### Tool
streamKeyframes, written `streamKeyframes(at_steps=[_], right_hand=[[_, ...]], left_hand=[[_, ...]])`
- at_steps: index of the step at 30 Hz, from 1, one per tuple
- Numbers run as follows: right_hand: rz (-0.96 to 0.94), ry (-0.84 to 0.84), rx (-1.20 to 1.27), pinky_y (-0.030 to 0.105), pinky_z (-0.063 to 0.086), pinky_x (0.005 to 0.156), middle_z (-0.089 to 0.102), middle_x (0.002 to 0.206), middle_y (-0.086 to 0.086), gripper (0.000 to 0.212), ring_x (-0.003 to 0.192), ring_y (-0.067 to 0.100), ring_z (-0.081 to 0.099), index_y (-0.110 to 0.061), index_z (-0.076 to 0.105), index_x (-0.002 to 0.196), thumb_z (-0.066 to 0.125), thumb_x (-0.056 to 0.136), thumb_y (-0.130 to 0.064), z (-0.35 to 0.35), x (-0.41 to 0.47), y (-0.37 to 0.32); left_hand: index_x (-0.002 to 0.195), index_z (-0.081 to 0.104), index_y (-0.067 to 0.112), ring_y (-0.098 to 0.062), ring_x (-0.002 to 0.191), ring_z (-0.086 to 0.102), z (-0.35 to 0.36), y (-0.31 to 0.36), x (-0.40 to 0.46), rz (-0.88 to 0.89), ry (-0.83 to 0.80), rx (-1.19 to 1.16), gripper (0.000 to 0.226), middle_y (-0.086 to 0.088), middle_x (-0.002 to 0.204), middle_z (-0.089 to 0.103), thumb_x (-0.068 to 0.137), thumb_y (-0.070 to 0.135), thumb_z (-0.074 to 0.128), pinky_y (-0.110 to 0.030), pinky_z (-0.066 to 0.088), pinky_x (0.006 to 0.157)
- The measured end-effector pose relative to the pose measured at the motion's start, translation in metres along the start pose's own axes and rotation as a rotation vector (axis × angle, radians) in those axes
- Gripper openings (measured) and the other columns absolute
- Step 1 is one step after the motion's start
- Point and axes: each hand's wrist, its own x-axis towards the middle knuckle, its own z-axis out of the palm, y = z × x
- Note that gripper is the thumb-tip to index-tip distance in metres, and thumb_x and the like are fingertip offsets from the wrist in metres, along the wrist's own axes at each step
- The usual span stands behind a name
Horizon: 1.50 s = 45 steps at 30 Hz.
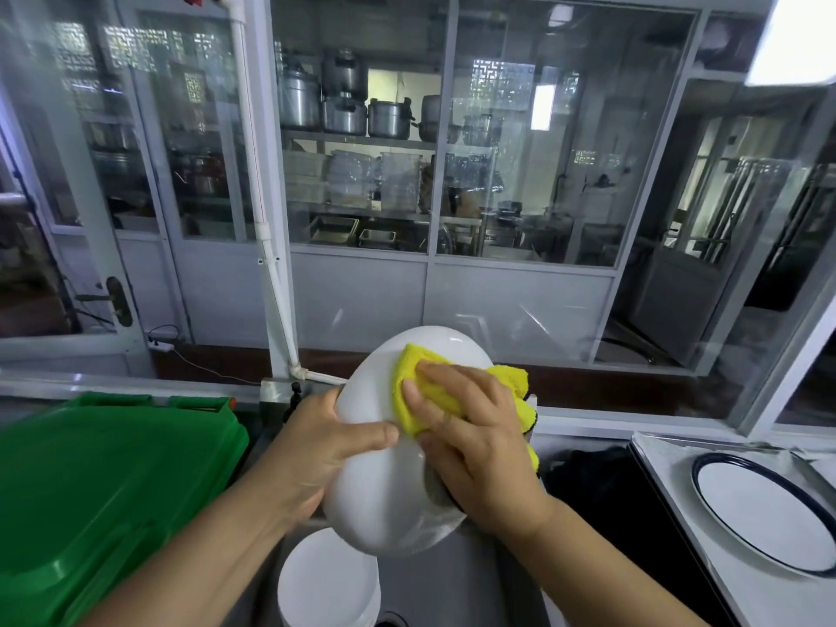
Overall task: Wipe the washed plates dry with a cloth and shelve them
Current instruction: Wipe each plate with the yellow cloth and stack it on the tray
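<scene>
A white oval plate (384,491) is held up, tilted, over the sink. My left hand (316,450) grips its left rim, thumb across the front face. My right hand (475,441) presses a folded yellow cloth (418,386) against the upper part of the plate, fingers spread over the cloth; loose cloth hangs past the plate's right edge. A stack of white plates (328,581) sits below in the steel sink (457,586). A white plate with a dark blue rim (764,509) lies on the counter at the right.
A big green lidded bin (99,491) fills the left side. A dark cloth heap (592,472) lies between the sink and the right counter (678,450). Glass partitions (520,174) rise close behind, with pots and trays on shelves beyond.
</scene>
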Motion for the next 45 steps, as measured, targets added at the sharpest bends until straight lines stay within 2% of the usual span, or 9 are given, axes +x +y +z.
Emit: streamKeyframes(at_steps=[7,11,15,18,23,31,37,41,45], right_hand=[[0.513,-0.002,0.353,0.037,0.034,0.108,0.045,0.138,-0.012,0.043,0.129,0.005,0.041,-0.045,0.048,0.134,0.042,0.092,-0.039,-0.016,0.010,0.034],[0.184,-0.107,0.030,0.050,0.033,0.104,0.053,0.134,0.002,0.040,0.128,0.023,0.045,-0.033,0.057,0.131,0.039,0.096,-0.036,-0.012,0.042,0.006],[-0.002,-0.125,-0.141,0.046,0.036,0.097,0.059,0.122,0.005,0.037,0.115,0.027,0.052,-0.030,0.064,0.123,0.042,0.094,-0.036,-0.010,0.056,-0.014],[0.294,-0.013,0.042,0.037,0.042,0.087,0.059,0.114,-0.002,0.039,0.103,0.018,0.056,-0.032,0.063,0.124,0.039,0.094,-0.040,-0.019,0.060,0.007],[0.858,0.155,0.540,0.030,0.036,0.108,0.054,0.125,-0.022,0.035,0.116,-0.009,0.048,-0.039,0.054,0.133,0.041,0.101,-0.029,-0.028,0.044,0.036],[1.175,0.323,1.170,0.047,0.043,0.104,0.061,0.130,-0.001,0.052,0.119,0.020,0.059,-0.031,0.047,0.138,0.063,0.088,-0.027,-0.006,0.009,0.025],[1.216,0.342,1.123,0.048,0.049,0.096,0.068,0.117,0.012,0.059,0.108,0.031,0.064,-0.018,0.057,0.126,0.081,0.072,-0.026,-0.023,0.005,0.038],[1.205,0.278,0.992,0.028,0.057,0.070,0.071,0.109,0.006,0.042,0.092,0.017,0.070,-0.017,0.058,0.125,0.065,0.086,-0.004,-0.026,-0.001,0.039],[1.072,0.171,0.729,0.036,0.048,0.099,0.061,0.128,-0.006,0.049,0.115,0.011,0.059,-0.029,0.051,0.135,0.064,0.090,-0.018,-0.024,0.000,0.039]], left_hand=[[0.100,0.066,0.005,-0.031,0.084,0.070,0.001,0.005,-0.005,0.022,-0.011,0.051,0.066,-0.016,0.093,0.073,0.037,0.018,0.081,-0.042,0.057,0.073],[0.091,0.071,0.008,-0.027,0.083,0.071,0.016,0.007,-0.001,0.059,-0.014,0.108,0.043,-0.012,0.089,0.074,0.049,0.008,0.078,-0.038,0.056,0.073],[0.086,0.074,0.016,-0.017,0.084,0.070,0.028,0.012,-0.001,0.152,-0.014,0.193,0.035,-0.006,0.089,0.075,0.051,0.014,0.079,-0.033,0.056,0.075],[0.082,0.073,0.018,-0.021,0.076,0.070,0.022,0.018,-0.005,0.141,-0.001,0.176,0.033,-0.008,0.083,0.074,0.050,0.010,0.077,-0.040,0.055,0.072],[0.088,0.069,0.013,-0.024,0.078,0.071,0.011,0.036,-0.008,0.203,0.051,0.104,0.059,-0.007,0.085,0.075,0.032,0.027,0.080,-0.041,0.057,0.070],[0.093,0.071,0.014,-0.023,0.085,0.070,0.008,0.036,0.005,0.355,0.093,-0.131,0.057,-0.007,0.091,0.074,0.037,0.023,0.080,-0.034,0.056,0.064],[0.093,0.076,0.017,-0.028,0.088,0.070,-0.007,0.049,0.000,0.139,-0.229,-0.093,0.077,-0.014,0.097,0.073,0.020,0.035,0.096,-0.036,0.058,0.067],[0.107,0.067,0.010,-0.031,0.086,0.070,-0.013,0.065,0.013,-0.006,-0.209,-0.078,0.098,-0.017,0.102,0.071,0.016,0.030,0.097,-0.041,0.058,0.064],[0.097,0.071,0.009,-0.031,0.080,0.070,-0.010,0.047,0.014,-0.024,-0.164,-0.172,0.085,-0.019,0.097,0.071,0.018,0.025,0.096,-0.039,0.058,0.062]])
